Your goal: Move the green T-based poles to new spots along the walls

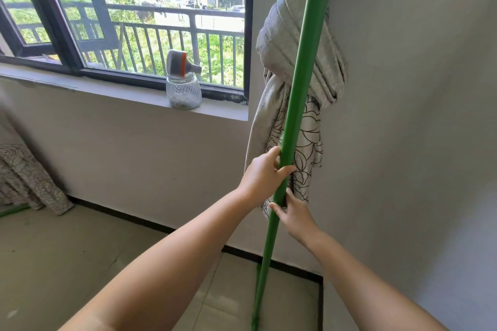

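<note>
In the head view, the green pole (301, 83) is seen standing near-upright in the corner, its long axis leaning slightly rightward toward the top, in front of the knotted curtain (282, 35). It is clasped by the left hand (265, 169), with the right hand (291, 212) wrapped just below.

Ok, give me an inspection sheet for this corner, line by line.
Surface: tiled floor, bare where it shows.
Job's things: green pole stands tilted in the corner, in front of the knotted curtain; its base is cut off at the picture's edge. Another green piece lies on the floor at far left.
Clutter: glass jar with a grey and orange object on top, on the windowsill.
Hands: left hand grips the pole; right hand holds it just below.
Cables: nothing seen.
Surroundings: window, balcony railing, apartment blocks, grey walls.
</note>
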